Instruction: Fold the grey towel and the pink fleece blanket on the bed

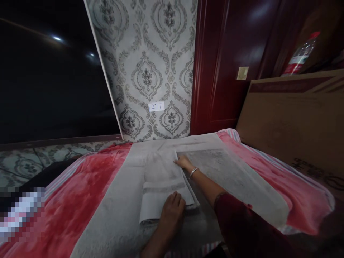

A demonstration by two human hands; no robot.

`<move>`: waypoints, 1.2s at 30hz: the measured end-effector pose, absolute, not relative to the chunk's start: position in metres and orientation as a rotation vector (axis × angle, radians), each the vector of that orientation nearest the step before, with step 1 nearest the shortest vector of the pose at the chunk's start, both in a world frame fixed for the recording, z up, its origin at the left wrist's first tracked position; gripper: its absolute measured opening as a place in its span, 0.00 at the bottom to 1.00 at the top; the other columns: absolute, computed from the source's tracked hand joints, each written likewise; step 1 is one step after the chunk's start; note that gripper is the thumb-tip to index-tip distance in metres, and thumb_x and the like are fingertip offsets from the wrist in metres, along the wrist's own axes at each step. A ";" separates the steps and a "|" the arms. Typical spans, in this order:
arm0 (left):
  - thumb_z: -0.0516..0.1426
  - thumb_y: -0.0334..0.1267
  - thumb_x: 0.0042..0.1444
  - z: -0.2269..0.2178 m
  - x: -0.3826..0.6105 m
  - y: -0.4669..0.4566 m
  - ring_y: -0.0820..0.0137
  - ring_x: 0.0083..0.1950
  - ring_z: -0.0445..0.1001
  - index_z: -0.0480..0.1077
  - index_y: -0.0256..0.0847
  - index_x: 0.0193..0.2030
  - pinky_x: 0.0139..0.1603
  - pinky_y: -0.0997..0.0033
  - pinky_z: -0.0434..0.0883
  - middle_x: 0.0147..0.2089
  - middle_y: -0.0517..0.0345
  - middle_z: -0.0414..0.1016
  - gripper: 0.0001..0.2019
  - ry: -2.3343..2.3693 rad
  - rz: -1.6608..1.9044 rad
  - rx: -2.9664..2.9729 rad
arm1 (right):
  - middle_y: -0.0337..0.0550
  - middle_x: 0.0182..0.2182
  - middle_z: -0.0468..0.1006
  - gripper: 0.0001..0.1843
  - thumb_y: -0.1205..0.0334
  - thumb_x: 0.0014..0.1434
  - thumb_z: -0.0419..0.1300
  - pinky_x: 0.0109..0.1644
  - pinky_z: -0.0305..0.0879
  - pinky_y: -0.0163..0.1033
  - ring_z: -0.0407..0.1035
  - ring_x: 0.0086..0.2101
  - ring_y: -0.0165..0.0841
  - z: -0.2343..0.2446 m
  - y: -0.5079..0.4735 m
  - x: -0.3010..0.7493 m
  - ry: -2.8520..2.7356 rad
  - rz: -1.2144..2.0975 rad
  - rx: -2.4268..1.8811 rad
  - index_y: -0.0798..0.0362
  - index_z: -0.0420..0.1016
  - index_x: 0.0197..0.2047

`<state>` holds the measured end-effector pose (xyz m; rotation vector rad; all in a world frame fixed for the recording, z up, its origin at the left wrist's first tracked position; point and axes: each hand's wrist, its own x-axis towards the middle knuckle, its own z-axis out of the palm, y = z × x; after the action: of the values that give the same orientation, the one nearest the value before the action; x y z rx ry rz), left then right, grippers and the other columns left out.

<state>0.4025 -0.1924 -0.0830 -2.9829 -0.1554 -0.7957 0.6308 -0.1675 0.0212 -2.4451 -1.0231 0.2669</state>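
A light grey folded cloth [162, 166] lies in layers on a larger grey sheet [113, 204], its near end doubled back on itself. My right hand [185, 163], with a silver bracelet at the wrist, pinches the cloth's right edge toward the far end. Nearer to me, my left hand [173, 209] rests on the near folded end, fingers laid over the top layer; its thumb is hidden. Beside the folded cloth, to the right, is a darker grey area [228, 175] of the spread fabric.
Beneath the sheet is a red and pink plush blanket [104, 179] with a striped border. A large dark screen [53, 79] stands at left. At right are a cardboard box [292, 122] and a red-capped plastic bottle [301, 55]. A paper label [156, 106] reads 277.
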 end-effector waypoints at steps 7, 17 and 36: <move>0.51 0.20 0.60 -0.086 0.414 -0.203 0.62 0.62 0.74 0.73 0.42 0.49 0.63 0.61 0.71 0.56 0.47 0.79 0.17 -0.113 -1.001 -2.898 | 0.52 0.49 0.82 0.17 0.63 0.65 0.55 0.42 0.63 0.33 0.75 0.49 0.39 0.020 -0.183 0.647 -0.954 0.145 -2.477 0.56 0.79 0.52; 0.55 0.24 0.62 -0.115 0.431 -0.218 0.59 0.60 0.76 0.75 0.45 0.46 0.61 0.56 0.73 0.54 0.48 0.80 0.13 -0.093 -0.967 -2.858 | 0.51 0.47 0.82 0.15 0.58 0.68 0.56 0.44 0.64 0.35 0.76 0.48 0.40 -0.003 -0.206 0.659 -0.908 0.142 -2.527 0.54 0.79 0.50; 0.53 0.33 0.62 -0.007 0.377 -0.190 0.61 0.59 0.74 0.76 0.42 0.48 0.64 0.57 0.68 0.55 0.48 0.79 0.13 -0.343 -1.031 -3.532 | 0.58 0.51 0.80 0.28 0.46 0.70 0.52 0.44 0.66 0.39 0.75 0.50 0.46 0.002 -0.225 0.659 -0.921 0.244 -2.686 0.61 0.77 0.56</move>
<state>0.3770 -0.1903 -0.0074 -3.5323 -0.3434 -1.0307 0.6594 -0.2246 0.0018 -2.6858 -0.9211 0.2435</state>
